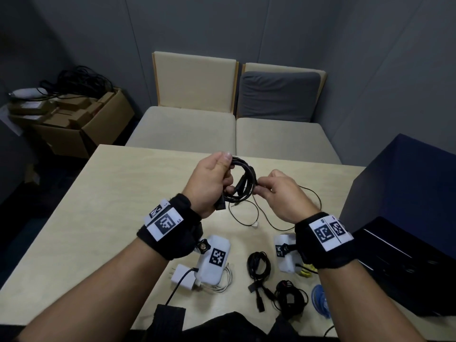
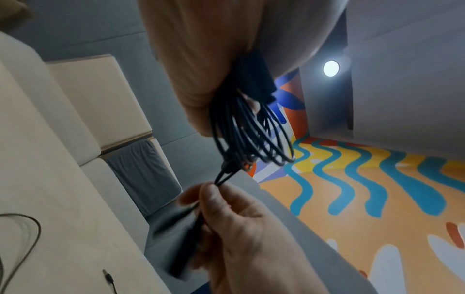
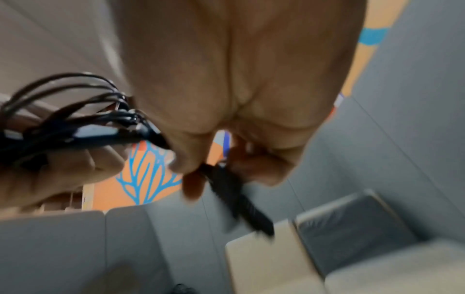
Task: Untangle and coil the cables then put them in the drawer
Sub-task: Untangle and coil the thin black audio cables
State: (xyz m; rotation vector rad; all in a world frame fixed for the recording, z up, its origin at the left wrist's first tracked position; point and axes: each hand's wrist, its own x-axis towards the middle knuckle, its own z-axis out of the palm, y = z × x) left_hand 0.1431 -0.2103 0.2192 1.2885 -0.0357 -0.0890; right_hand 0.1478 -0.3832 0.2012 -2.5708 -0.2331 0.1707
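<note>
Above the middle of the table, my left hand grips a black cable coil of several loops. My right hand pinches the coil's loose end at its right side. In the left wrist view the loops hang from my left hand, and my right hand holds the black plug end below them. The right wrist view is blurred; my right hand pinches a black plug there. A thin black cable lies loose on the table under my hands.
Near the front edge lie a white charger with white cable, two coiled black cables, a blue cable and something yellow. A dark drawer unit stands at the right. Cream seats sit behind; a cardboard box at left.
</note>
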